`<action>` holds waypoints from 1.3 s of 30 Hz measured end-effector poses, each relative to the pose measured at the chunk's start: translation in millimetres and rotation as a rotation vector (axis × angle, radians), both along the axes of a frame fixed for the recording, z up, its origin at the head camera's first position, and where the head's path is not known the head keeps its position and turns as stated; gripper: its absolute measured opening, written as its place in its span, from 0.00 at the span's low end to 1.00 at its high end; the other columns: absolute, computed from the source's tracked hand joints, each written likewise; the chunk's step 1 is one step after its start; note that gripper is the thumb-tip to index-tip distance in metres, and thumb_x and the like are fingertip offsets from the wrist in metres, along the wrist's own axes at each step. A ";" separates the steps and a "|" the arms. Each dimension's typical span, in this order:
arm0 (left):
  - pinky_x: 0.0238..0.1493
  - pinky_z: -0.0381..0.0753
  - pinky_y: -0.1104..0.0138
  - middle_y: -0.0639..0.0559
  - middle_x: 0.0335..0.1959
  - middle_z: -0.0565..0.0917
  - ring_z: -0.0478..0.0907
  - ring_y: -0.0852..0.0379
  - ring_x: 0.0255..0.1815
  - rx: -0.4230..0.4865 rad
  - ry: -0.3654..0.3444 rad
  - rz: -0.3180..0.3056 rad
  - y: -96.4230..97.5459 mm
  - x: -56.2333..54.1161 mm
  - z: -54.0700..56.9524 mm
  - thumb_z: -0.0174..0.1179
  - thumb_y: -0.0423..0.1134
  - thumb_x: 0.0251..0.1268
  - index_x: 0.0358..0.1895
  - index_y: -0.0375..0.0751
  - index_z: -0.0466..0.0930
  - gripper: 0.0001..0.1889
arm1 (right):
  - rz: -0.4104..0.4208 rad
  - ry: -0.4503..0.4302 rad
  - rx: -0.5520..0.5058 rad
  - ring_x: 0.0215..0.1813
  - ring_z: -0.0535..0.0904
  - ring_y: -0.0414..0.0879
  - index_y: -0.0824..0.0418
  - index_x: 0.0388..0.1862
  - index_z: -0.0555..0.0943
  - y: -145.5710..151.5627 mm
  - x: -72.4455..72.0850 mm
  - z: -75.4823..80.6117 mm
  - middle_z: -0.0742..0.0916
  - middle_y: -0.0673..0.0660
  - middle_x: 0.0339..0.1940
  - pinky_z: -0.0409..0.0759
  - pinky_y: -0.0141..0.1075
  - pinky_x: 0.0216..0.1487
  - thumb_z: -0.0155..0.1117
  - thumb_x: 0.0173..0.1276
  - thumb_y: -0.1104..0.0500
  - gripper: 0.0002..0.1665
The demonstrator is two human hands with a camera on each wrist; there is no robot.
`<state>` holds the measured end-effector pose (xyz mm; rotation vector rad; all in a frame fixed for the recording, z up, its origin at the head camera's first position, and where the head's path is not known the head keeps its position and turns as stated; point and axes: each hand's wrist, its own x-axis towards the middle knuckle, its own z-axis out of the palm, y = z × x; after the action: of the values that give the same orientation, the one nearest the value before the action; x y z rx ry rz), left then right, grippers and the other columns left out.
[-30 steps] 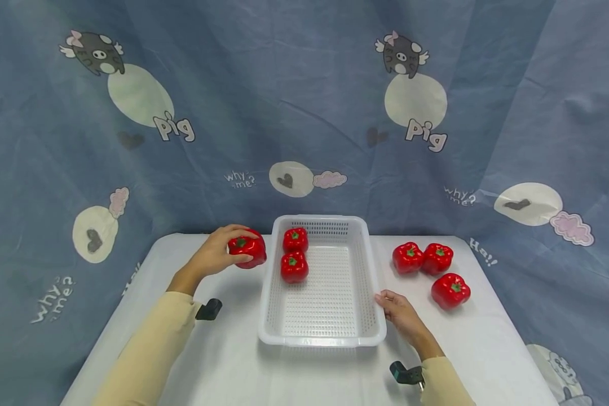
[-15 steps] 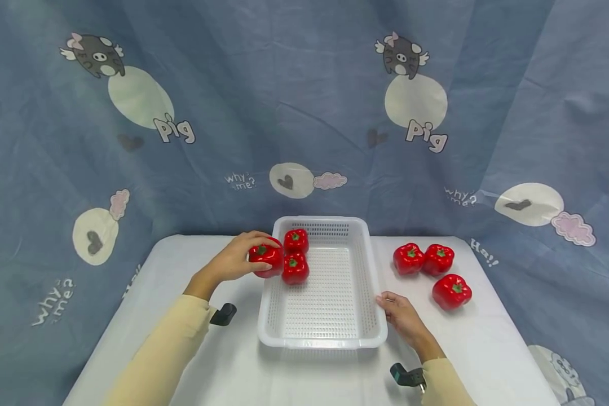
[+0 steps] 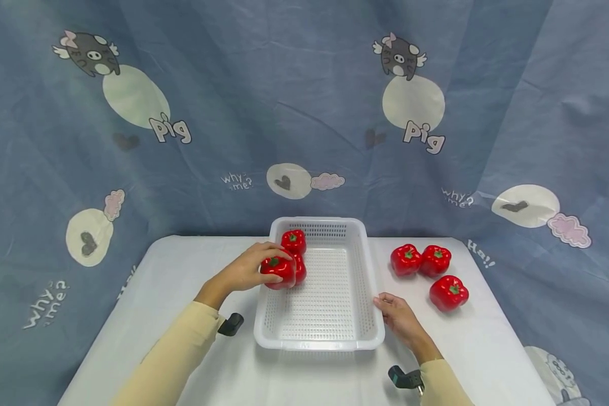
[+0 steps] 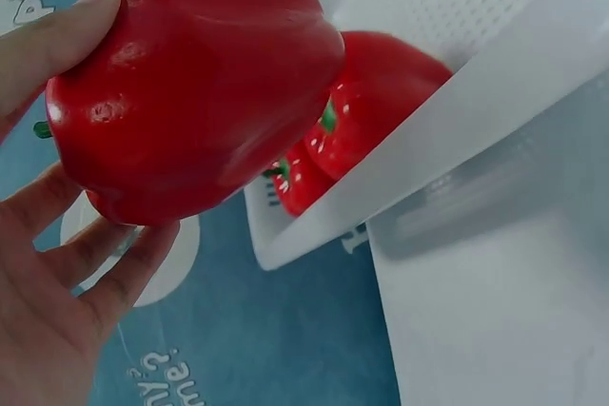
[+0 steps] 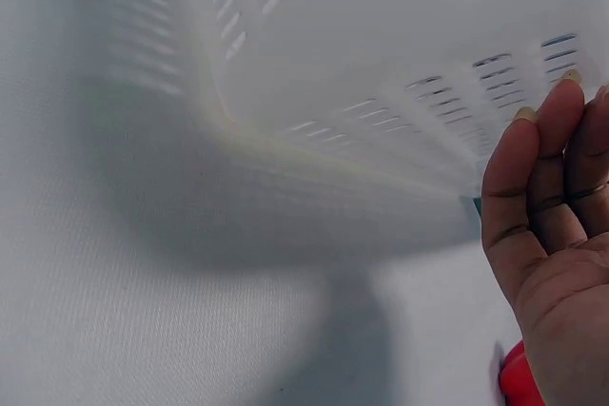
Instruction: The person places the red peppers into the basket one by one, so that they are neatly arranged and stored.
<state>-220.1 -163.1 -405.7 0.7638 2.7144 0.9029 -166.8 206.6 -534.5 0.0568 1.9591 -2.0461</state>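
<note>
My left hand (image 3: 254,265) grips a red bell pepper (image 3: 279,270) above the left side of a white plastic basket (image 3: 330,344). In the left wrist view the thumb lies on one side of this bell pepper (image 4: 200,83) and fingers on the other. Two more red bell peppers sit inside along the left wall: one at the back (image 3: 294,241), and one partly hidden behind the held pepper (image 3: 300,269). My right hand (image 3: 401,316) holds the basket's right rim; in the right wrist view its bent fingers (image 5: 514,178) reach up to the slotted outer wall.
Three red bell peppers lie on the white table (image 3: 487,349) right of the basket: two side by side at the back (image 3: 405,260) (image 3: 435,260) and one nearer (image 3: 449,293). A blue patterned cloth (image 3: 304,113) hangs behind the table.
My left hand has carried the bell pepper rightward and slightly nearer, from beside the basket to over its left side. The right hand has stayed at the rim.
</note>
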 end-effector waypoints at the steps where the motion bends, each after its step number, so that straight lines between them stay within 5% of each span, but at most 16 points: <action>1: 0.55 0.76 0.48 0.45 0.64 0.70 0.62 0.43 0.66 -0.006 0.003 -0.013 1.3 0.4 -1.1 0.72 0.39 0.52 0.55 0.52 0.80 0.24 | -0.004 -0.001 0.002 0.43 0.82 0.44 0.71 0.49 0.74 -0.1 0.3 0.1 0.86 0.58 0.45 0.80 0.32 0.48 0.58 0.73 0.54 0.20; 26: 0.54 0.78 0.50 0.49 0.63 0.70 0.62 0.45 0.66 -0.099 -0.068 -0.099 21.0 13.7 -40.3 0.72 0.37 0.52 0.50 0.58 0.81 0.21 | -0.061 -0.025 0.000 0.46 0.82 0.48 0.68 0.48 0.75 -3.5 3.1 0.2 0.84 0.63 0.50 0.80 0.34 0.51 0.61 0.70 0.50 0.22; 39: 0.52 0.80 0.50 0.51 0.61 0.72 0.64 0.47 0.64 -0.206 -0.108 -0.097 36.8 4.7 -41.4 0.75 0.40 0.48 0.50 0.58 0.82 0.23 | -0.038 -0.015 -0.002 0.43 0.82 0.45 0.68 0.47 0.75 -1.1 1.8 -0.1 0.85 0.59 0.46 0.81 0.32 0.48 0.59 0.72 0.52 0.19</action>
<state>-215.3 -126.3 -447.1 0.7723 2.5988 0.6137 -165.0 205.4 -534.6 0.1096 1.9611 -2.0655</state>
